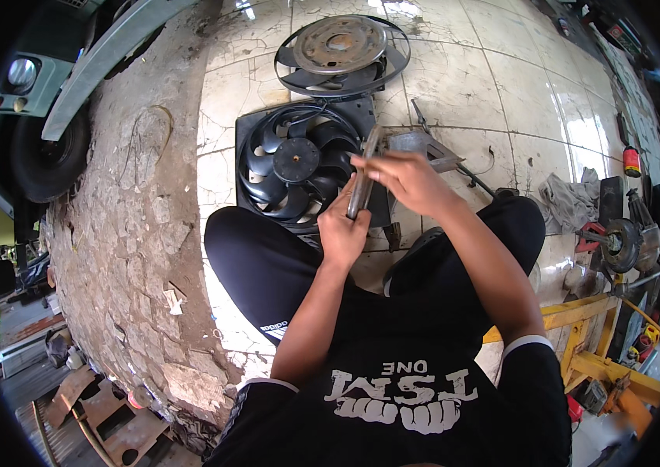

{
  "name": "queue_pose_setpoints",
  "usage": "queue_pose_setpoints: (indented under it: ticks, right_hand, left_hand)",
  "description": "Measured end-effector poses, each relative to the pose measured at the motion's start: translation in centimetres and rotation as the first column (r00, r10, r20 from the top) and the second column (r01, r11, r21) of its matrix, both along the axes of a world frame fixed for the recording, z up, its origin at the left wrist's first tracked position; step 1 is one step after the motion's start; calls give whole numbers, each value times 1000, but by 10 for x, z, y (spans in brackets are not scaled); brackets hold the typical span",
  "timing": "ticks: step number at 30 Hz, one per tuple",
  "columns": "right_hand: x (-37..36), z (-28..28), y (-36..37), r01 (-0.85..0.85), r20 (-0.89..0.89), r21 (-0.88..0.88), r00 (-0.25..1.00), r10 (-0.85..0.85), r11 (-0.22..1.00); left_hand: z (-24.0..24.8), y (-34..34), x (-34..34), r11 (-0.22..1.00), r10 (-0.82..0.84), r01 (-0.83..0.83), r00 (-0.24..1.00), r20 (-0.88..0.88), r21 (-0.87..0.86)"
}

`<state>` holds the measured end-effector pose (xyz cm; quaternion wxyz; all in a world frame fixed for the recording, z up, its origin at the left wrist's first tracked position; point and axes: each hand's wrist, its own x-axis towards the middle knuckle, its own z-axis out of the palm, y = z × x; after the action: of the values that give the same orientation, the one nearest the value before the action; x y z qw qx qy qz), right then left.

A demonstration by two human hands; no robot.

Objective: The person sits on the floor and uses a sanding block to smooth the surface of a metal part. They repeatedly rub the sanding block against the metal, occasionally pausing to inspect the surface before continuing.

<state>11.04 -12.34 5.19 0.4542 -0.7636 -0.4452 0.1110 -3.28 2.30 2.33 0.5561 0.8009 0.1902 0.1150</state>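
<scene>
My left hand (pixel 344 233) is closed around the lower end of a long, narrow, brownish metal piece (pixel 361 191), which stands tilted up in front of me. Across its upper part reach the stretched fingers of my right hand (pixel 415 185); they touch it or pass just over it. Just beyond my left hand lies a black radiator fan (pixel 296 159) in a square shroud, with curved blades and a round hub. Beside my right hand is a grey cylindrical part (pixel 408 142) next to a metal bracket (pixel 443 156), partly hidden by that hand.
Farther off, a rusty round metal disc (pixel 339 44) rests on a second black fan ring (pixel 400 66). A thin dark rod (pixel 421 115) lies on the tiled floor. At right are a grey rag (pixel 571 198), a small wheel (pixel 622 243) and a yellow metal frame (pixel 571 315). Rough concrete (pixel 135 233) runs along the left.
</scene>
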Motion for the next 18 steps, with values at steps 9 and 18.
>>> queue_pose_setpoints:
  ticks: [9, 18]
  right_hand:
    - [-6, 4, 2, 99, 281, -156, 958, -52, 983]
    - [2, -10, 8, 272, 404, -140, 894, -196, 952]
  left_hand:
    - [0, 2, -1, 998, -26, 24, 999, 30, 63]
    - [-2, 4, -2, 999, 38, -39, 996, 75, 13]
